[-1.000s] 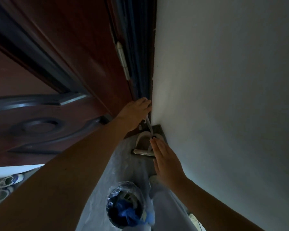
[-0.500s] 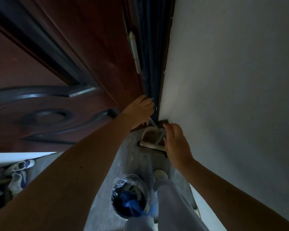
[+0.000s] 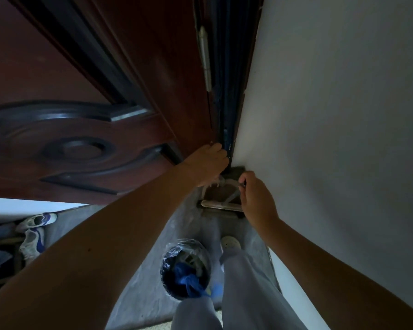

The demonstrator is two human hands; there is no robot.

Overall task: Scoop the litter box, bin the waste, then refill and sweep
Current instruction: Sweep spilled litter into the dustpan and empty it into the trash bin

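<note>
Filling the left, the dark red door (image 3: 105, 91) stands open against the white wall (image 3: 332, 115). Below, the bag-lined bin (image 3: 185, 267) sits on the floor (image 3: 150, 239). Upright in the corner stands the dustpan (image 3: 221, 204). The right grip (image 3: 255, 194) pinches its thin handle. The left grip (image 3: 208, 163) curls just above, and I cannot tell what it holds.

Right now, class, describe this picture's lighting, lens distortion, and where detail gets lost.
Head view: dim overall, the white wall lighter than the door. Head view: the corner around the dustpan lies in deep shadow, so what the left hand holds is unreadable. Head view: wide-angle stretch splays door and wall lines and swells the near forearms; no glare.
</note>
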